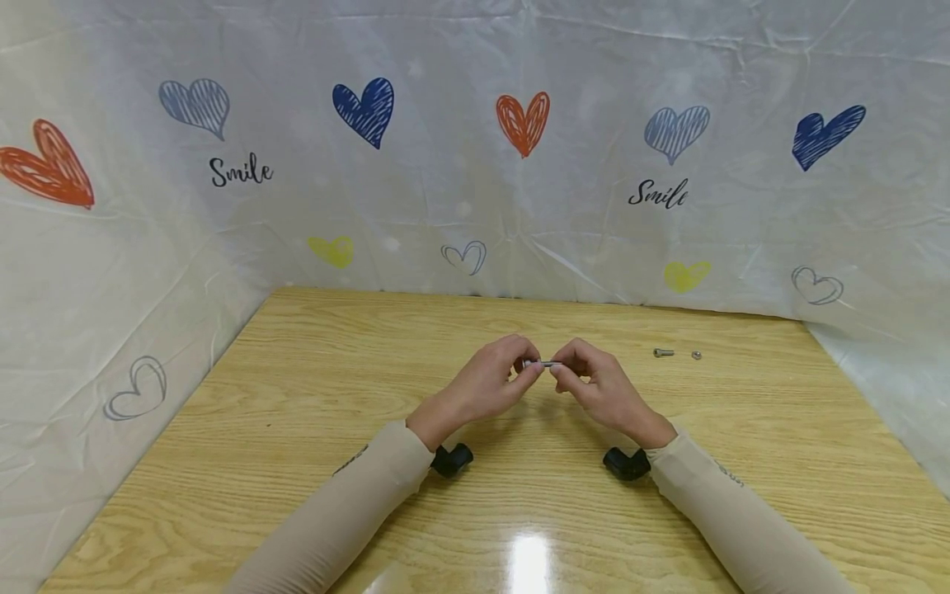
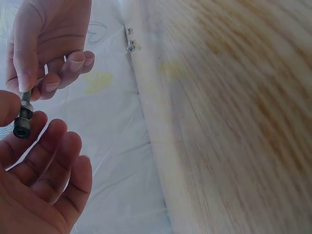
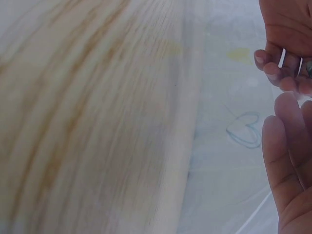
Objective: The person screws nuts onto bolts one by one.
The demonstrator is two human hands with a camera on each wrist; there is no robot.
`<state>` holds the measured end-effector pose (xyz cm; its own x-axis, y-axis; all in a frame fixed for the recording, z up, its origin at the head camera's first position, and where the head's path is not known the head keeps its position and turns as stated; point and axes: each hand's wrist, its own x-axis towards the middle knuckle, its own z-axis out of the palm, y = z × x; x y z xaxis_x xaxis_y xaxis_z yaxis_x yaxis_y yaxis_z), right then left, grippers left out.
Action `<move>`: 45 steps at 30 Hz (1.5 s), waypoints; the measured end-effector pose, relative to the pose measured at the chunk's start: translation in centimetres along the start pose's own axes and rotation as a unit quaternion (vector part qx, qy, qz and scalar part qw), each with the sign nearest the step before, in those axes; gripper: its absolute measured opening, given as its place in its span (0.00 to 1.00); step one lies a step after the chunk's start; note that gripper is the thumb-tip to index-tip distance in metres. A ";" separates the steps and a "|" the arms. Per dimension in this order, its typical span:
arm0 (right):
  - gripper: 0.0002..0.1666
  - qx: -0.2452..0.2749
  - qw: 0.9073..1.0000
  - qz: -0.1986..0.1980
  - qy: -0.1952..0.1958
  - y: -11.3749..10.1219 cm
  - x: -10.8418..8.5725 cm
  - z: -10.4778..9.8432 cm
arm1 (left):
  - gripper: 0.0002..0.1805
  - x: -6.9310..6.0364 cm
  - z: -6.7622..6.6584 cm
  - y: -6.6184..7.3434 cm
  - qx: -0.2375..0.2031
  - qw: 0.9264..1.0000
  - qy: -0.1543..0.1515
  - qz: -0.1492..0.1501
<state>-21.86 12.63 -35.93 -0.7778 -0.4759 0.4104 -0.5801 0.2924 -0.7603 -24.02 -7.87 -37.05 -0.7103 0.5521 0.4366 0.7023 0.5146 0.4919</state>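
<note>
Head view: my L hand (image 1: pixel 490 378) and R hand (image 1: pixel 599 389) meet over the far half of the wooden table (image 1: pixel 297 396), w/ a small metal bolt (image 1: pixel 549 363) held sideways btwn them. Thumb + index of the L pinch the head end, thumb + index of the R pinch the other end; a short bit of metal shows btwn the tips. To the R of my R hand, well apart from it, a spare bolt (image 1: pixel 665 353) lies on its side w/ a loose nut (image 1: pixel 696 355) near its tip. Beige sleeves (image 1: pixel 334 516) cover both arms, and a black fitting (image 1: pixel 453 460) sits by each wrist. Behind the table hangs a white sheet (image 1: pixel 416 198) w/ hearts + "Smile" on it. L wrist view: the bolt's round socket head faces the cam, threads run up to my R thumb; there's a collar or nut partway along, can't tell which. L thumb is on one side of it, index on the other; the other L fingers are bent a little, w/ small gaps btwn. The R's spare fingers curl loosely. Spare bolt + nut show small nr the table edge. R wrist view: both hands are cut off at the R edge, so can't tell the pinch from here; only a dark bit of metal shows by the L fingers, and the R fingers in frame look nearly straight.
</note>
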 end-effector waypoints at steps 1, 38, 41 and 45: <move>0.04 0.000 1.000 0.001 0.000 0.0 0.0 0.0 | 0.05 0.0 0.0 0.0 0.000 1.000 -0.001 -0.003; 0.04 0.005 1.000 -0.003 0.003 0.2 0.0 0.0 | 0.07 -0.1 -0.1 0.1 0.005 1.000 -0.007 -0.014; 0.04 0.007 1.000 -0.005 0.001 0.2 0.0 0.0 | 0.07 -0.1 -0.1 0.1 0.000 1.000 -0.005 -0.014; 0.04 0.010 1.000 -0.003 -0.001 0.2 -0.1 0.0 | 0.08 0.0 0.0 0.0 -0.009 1.000 0.003 -0.003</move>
<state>-21.94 12.74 -36.13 -0.7743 -0.4793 0.4132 -0.5791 0.2733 -0.7681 -24.02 -7.90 -37.05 -0.7149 0.5456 0.4374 0.6970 0.5056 0.5085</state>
